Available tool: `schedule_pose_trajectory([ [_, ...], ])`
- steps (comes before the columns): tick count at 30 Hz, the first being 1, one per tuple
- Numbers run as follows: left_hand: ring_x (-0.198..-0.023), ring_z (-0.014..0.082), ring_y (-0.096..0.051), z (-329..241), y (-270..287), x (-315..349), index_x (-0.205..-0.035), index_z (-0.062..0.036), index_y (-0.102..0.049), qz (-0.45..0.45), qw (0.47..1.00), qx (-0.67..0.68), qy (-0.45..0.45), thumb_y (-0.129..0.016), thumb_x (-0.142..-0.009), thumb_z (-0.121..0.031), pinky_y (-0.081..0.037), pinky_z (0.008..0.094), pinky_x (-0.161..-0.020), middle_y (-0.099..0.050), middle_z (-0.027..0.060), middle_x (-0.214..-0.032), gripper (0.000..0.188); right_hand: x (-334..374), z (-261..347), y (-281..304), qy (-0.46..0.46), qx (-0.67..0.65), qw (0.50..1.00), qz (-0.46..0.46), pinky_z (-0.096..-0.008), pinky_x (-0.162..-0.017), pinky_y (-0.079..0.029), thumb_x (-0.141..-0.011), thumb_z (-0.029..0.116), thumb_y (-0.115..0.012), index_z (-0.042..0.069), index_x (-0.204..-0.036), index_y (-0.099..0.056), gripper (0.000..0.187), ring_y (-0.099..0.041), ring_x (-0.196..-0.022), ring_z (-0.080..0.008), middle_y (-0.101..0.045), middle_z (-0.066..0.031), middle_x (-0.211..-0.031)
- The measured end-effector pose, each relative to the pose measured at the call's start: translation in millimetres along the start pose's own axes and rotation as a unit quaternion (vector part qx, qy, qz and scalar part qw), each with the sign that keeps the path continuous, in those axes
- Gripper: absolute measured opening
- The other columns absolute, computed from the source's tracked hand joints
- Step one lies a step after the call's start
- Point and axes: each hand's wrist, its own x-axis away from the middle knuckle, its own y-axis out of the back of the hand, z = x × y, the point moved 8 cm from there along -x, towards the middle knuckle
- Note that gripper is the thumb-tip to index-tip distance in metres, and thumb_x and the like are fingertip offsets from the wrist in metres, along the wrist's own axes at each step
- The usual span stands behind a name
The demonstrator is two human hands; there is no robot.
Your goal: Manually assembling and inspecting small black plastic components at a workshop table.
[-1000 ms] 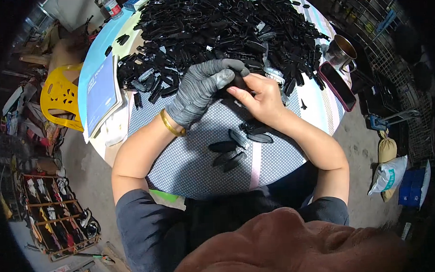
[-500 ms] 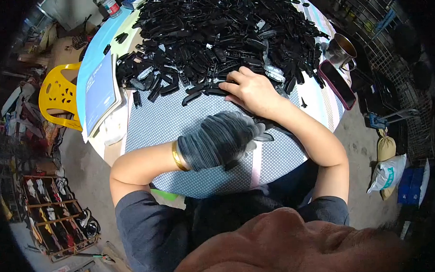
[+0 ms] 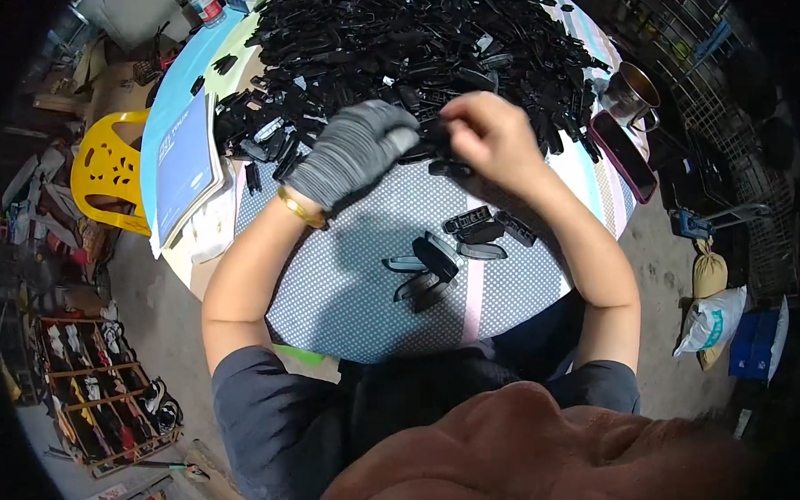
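My left hand, in a grey striped knit glove, rests over the near edge of a large heap of black plastic parts. Its fingers are bent together, pointing right; whatever they hold merges with the dark heap. Close to its right, my bare right hand has curled fingers with the thumb drawn in. Dark pieces lie between the two hands, and I cannot make out which are held. Nearer to me on the dotted tablecloth lies a small loose group of black parts, several elongated and curved.
Left on the round table are a blue-covered booklet and a bottle. A metal mug and a phone sit at the right edge. Beyond the table stand a yellow plastic chair and sacks.
My left hand has moved from the near tablecloth up to the heap, uncovering the small group of parts. My right hand has shifted slightly right, its fingers now curled.
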Motion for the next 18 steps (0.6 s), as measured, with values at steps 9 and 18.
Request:
schedule_pose_trajectory([
  [9, -0.098, 0.0312, -0.052, -13, -49, 5, -0.1, -0.0026, -0.057, 0.067, 0.971, -0.224, -0.042, -0.06, -0.079, -0.03, -0.041, 0.0395, -0.087, -0.056, 0.0147, -0.098, 0.035, 14, -40, 1, -0.336, -0.47, 0.816, -0.006, -0.0206, -0.053, -0.044, -0.085, 0.01, -0.05, 0.002, -0.115, -0.049, 0.031, -0.054, -0.066, -0.0101, -0.06, -0.0076, -0.09],
  [18, -0.083, 0.0265, -0.06, -15, -17, 2, -0.1, -0.0029, -0.054, -0.01, 0.999, 0.035, 0.005, -0.067, -0.076, -0.031, -0.047, 0.035, -0.076, -0.059, 0.0121, -0.093, 0.04, 11, -10, -3, -0.183, -0.385, 0.904, -0.03, -0.0249, -0.078, -0.048, -0.087, 0.004, -0.052, -0.002, -0.107, -0.055, 0.021, -0.06, -0.09, -0.0143, -0.062, -0.011, -0.104],
])
